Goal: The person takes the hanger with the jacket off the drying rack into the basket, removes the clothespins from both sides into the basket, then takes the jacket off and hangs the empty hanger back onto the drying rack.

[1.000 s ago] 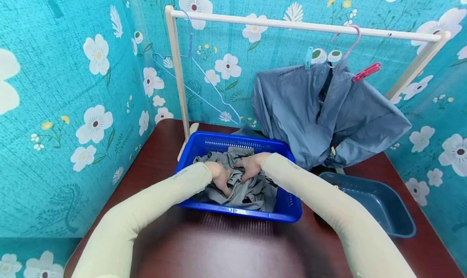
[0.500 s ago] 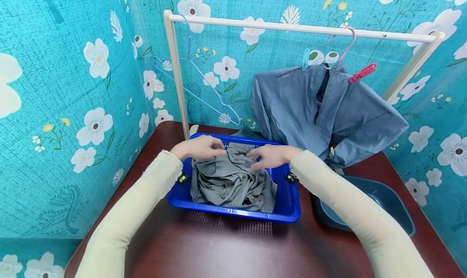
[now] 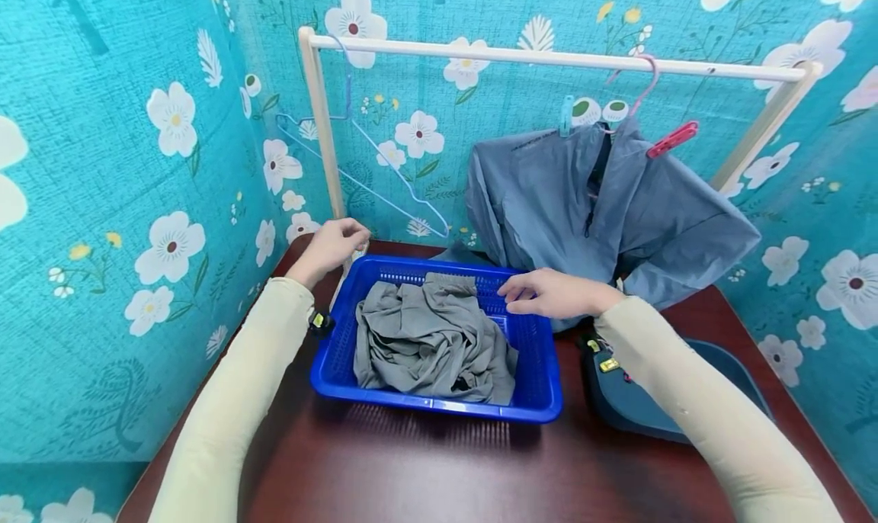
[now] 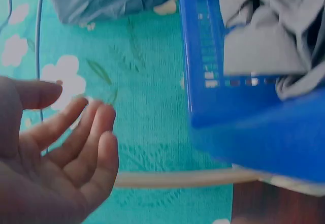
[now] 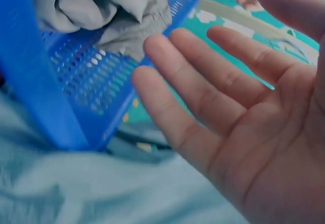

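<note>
A crumpled grey garment (image 3: 432, 340) with a gathered waistband lies inside the blue plastic basket (image 3: 439, 409) on the table. My left hand (image 3: 336, 242) hovers past the basket's back left corner, near the rack's left post; the left wrist view shows its fingers loosely bent around nothing. Over the basket's right rim is my right hand (image 3: 549, 290), its palm bare and fingers relaxed in the right wrist view (image 5: 254, 112). A blue wire hanger (image 3: 394, 191) hangs from the rack's bar, beyond my left hand.
A wooden rack (image 3: 549, 58) stands at the back. From it a blue-grey jacket (image 3: 549, 187) hangs on a pink hanger (image 3: 647, 88), with a blue peg (image 3: 566, 116) and a red peg (image 3: 674, 139). A dark teal tub (image 3: 645, 412) sits right of the basket, partly behind my right sleeve.
Both hands have come up out of the garment and spread apart, the left toward the rack's post, the right to the basket's right side. The garment stays in the basket.
</note>
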Tool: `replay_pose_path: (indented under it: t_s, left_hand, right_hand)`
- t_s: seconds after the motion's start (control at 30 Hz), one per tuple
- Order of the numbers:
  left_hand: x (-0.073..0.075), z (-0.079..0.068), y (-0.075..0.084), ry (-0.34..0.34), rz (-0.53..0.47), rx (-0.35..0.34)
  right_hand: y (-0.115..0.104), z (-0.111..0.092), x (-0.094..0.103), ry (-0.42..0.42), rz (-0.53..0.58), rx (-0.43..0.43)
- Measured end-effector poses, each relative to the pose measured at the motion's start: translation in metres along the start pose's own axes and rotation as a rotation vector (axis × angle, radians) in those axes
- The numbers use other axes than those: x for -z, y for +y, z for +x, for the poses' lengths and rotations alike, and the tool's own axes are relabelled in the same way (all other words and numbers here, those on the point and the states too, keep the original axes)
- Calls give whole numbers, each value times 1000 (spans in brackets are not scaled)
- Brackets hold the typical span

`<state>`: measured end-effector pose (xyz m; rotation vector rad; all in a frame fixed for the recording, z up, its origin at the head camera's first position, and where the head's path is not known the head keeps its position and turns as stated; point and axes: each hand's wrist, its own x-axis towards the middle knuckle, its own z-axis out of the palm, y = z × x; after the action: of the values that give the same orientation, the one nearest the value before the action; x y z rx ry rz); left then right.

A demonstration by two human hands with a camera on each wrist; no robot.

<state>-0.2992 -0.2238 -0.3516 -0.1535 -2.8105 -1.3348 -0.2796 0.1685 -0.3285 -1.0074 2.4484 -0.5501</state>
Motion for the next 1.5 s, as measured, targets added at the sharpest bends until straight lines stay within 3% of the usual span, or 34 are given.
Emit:
replay_pose_path:
  t_s: [0.1, 0.2, 0.3, 0.37, 0.47, 0.7, 0.83, 1.0, 1.13, 1.27, 1.37, 1.5]
  left_hand:
    - [9, 1, -5, 121, 71, 46]
    - [17, 0, -9, 191, 191, 129]
    - [25, 3, -12, 208, 270, 215]
    - [28, 6, -14, 191, 251, 245]
    - [31, 14, -18, 192, 155, 228]
    - [23, 31, -19, 216, -50, 103]
    - [19, 37, -21, 243, -36, 70]
    - [16, 40, -23, 279, 62, 34]
    - [14, 43, -23, 286, 125, 15]
    - [12, 45, -21, 277, 123, 48]
    - [11, 45, -22, 270, 111, 71]
    - [9, 48, -23, 265, 113, 80]
  right_hand:
    - [8, -12, 8, 59, 23, 3]
    - [16, -27, 21, 134, 63, -8]
    - [21, -44, 36, 215, 92, -33]
    - [23, -55, 47, 280, 94, -58]
    - [23, -72, 63, 386, 75, -95]
    - [32, -104, 93, 641, 70, -145]
    - [42, -118, 105, 806, 112, -195]
    - [60, -133, 117, 979, 108, -316]
    - [77, -145, 125, 993, 81, -399]
    - [97, -153, 127, 891, 55, -425]
    - [109, -155, 124, 814, 63, -399]
    - [117, -157, 116, 803, 130, -347]
